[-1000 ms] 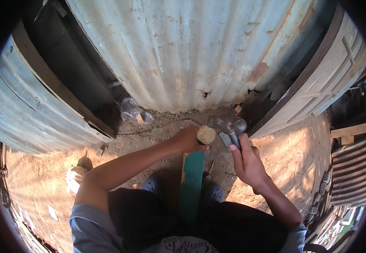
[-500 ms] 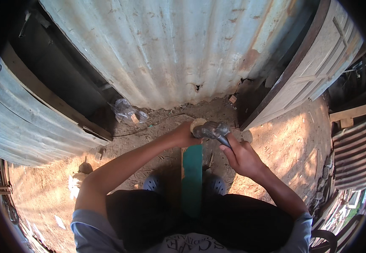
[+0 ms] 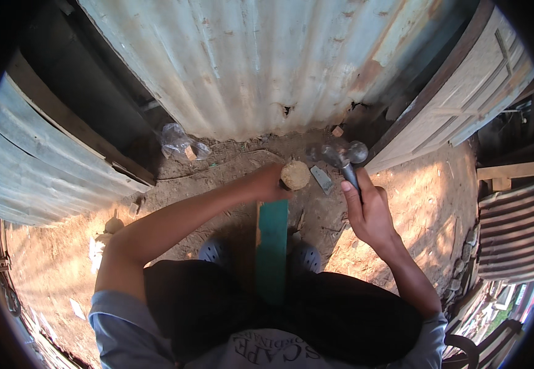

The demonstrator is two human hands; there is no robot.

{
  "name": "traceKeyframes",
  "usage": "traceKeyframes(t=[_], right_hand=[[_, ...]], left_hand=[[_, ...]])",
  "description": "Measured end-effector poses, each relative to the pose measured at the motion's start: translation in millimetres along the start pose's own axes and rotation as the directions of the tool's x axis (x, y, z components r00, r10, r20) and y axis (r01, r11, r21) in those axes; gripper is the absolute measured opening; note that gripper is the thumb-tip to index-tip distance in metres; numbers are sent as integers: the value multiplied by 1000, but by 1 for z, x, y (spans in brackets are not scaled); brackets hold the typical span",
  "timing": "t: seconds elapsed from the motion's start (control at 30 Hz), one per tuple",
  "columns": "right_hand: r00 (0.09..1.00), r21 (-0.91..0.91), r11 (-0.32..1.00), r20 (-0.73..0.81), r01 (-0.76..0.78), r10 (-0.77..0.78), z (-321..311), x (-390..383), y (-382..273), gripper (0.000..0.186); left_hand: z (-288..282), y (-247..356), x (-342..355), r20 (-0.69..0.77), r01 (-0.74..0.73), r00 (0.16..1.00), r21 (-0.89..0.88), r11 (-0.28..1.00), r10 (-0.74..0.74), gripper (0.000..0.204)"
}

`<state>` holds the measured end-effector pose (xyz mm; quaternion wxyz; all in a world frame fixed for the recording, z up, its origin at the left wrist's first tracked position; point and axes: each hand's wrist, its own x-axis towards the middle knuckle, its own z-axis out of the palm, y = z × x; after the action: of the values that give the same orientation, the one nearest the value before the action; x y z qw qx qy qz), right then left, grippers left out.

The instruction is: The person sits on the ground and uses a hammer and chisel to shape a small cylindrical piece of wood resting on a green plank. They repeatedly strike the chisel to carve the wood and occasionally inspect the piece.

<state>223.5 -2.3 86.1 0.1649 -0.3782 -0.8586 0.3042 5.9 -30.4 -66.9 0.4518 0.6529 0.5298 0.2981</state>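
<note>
My left hand (image 3: 271,183) is closed round an upright wooden piece whose round, tan end (image 3: 295,176) faces up; its lower part is hidden by the hand. Directly beneath that hand, a green-painted board (image 3: 272,243) with a bare wood edge runs back between my legs. My right hand (image 3: 371,212) grips the handle of a hammer (image 3: 349,161), thumb lying along it. The dark metal head, slightly blurred, is to the right of the round end and apart from it.
A small grey-green flat piece (image 3: 321,179) lies on the dirt ground between the hands. Ahead rises a rusty corrugated metal sheet (image 3: 267,80), with a clear plastic bag (image 3: 181,142) near its foot. A panelled wooden door (image 3: 463,92) leans at the right. My clogs (image 3: 305,255) flank the board.
The hammer has moved right, away from the round wooden end it overlapped, uncovering that end and the grey-green piece. My left hand keeps its hold; the whole view has shifted slightly.
</note>
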Motion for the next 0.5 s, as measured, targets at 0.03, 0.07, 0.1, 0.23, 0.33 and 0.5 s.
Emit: traceKeyframes(t=[0.03, 0.07, 0.1, 0.23, 0.33, 0.5], right_hand=[[999, 50, 999, -48, -18, 20, -3, 0, -8, 19], [994, 101, 994, -96, -33, 43, -4, -1, -12, 19], [988, 172, 984, -142, -38, 63, -6, -3, -14, 20], [992, -21, 995, -89, 93, -94, 7, -5, 2, 21], [993, -70, 997, 110, -46, 53, 5, 4, 0, 22], [994, 167, 982, -37, -91, 99, -8, -3, -24, 21]], left_hand=[[-2, 1, -1, 9, 22, 1000, 6, 1000, -22, 30], [-4, 1, -2, 19, 45, 999, 12, 999, -45, 24], [-5, 2, 0, 30, 14, 999, 8, 1000, -14, 24], [-4, 3, 4, 60, 15, 998, 20, 1000, -16, 24], [-2, -1, 3, 49, 10, 999, 18, 1000, -11, 37], [-4, 2, 5, 119, 46, 991, 70, 996, -54, 26]])
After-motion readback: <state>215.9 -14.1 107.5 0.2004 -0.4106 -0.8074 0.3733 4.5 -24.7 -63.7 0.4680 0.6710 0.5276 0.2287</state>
